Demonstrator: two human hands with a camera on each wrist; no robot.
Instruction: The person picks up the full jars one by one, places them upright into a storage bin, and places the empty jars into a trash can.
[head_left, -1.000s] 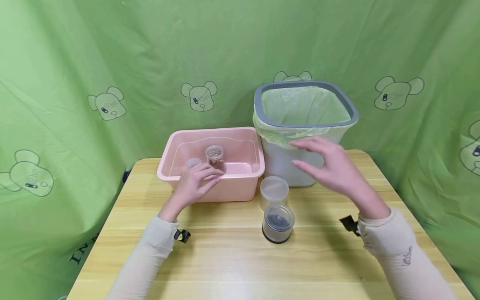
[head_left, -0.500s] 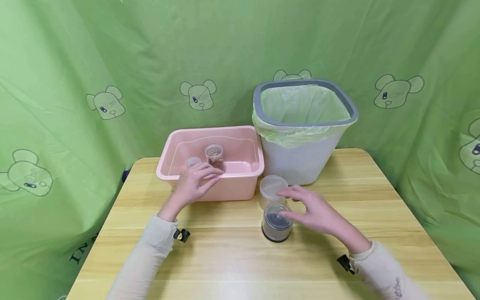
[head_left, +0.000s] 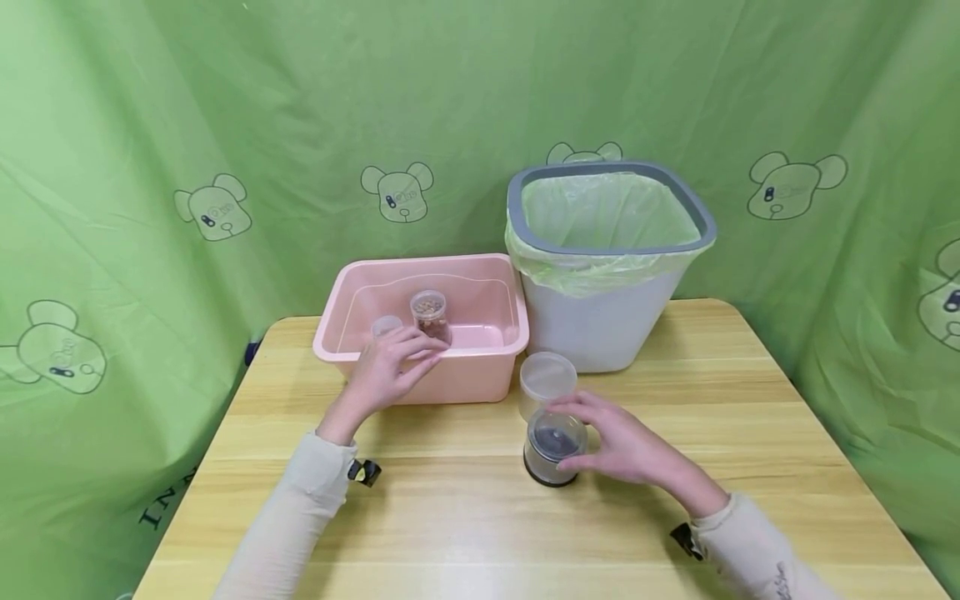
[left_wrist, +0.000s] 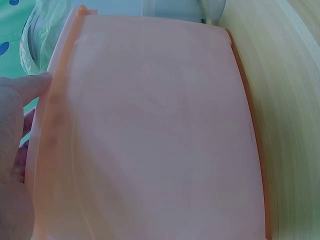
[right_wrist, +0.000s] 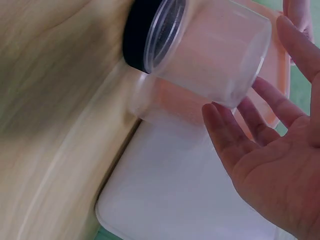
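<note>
My right hand [head_left: 611, 442] reaches around a clear jar [head_left: 553, 448] that stands upside down on its black lid on the wooden table [head_left: 450, 517]. In the right wrist view the fingers [right_wrist: 225, 135] and thumb are spread about the jar [right_wrist: 200, 55], palm open, with no firm grip showing. My left hand [head_left: 390, 367] holds the front rim of the pink basin [head_left: 480, 367], thumb outside and fingers over the edge. In the left wrist view the thumb [left_wrist: 25, 90] lies against the basin wall [left_wrist: 150, 125].
Inside the basin stand a jar of brownish bits [head_left: 429, 312] and a small clear cup [head_left: 386, 325]. A clear jar with a whitish lid [head_left: 547, 379] stands just behind the gripped-at jar. A white bin [head_left: 600, 325] with a green liner stands at the back.
My right hand came down from in front of the bin to the black-lidded jar and closed in around it. The left hand stayed on the basin rim.
</note>
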